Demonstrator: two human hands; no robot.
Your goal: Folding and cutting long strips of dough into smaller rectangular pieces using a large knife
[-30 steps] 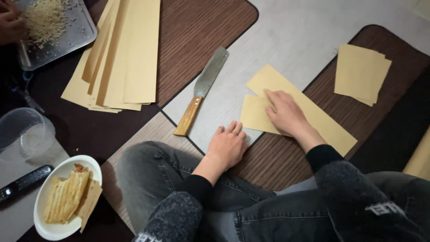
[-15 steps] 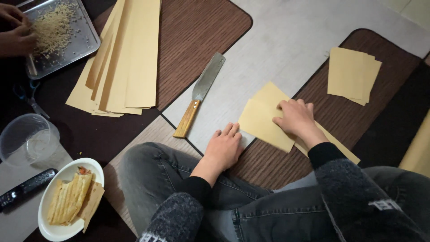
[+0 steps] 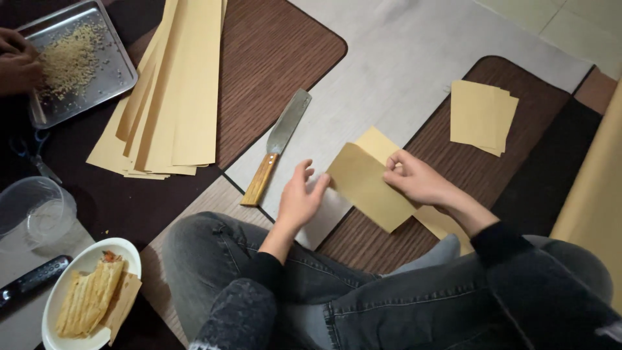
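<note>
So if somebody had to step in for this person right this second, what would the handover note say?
Left hand: open, fingertips at the near edge of the folded yellow sheet, gripping nothing.
Right hand: pinching the sheet's upper layer, which lies folded over.
Wood-handled knife lies untouched on the grey mat, left of the sheet.
Done: a small stack of cut squares on the brown mat to the right.
Left: a pile of long yellow strips waits uncut on the left.
Another person's hands work at a metal tray of crumbs, far left.
</note>
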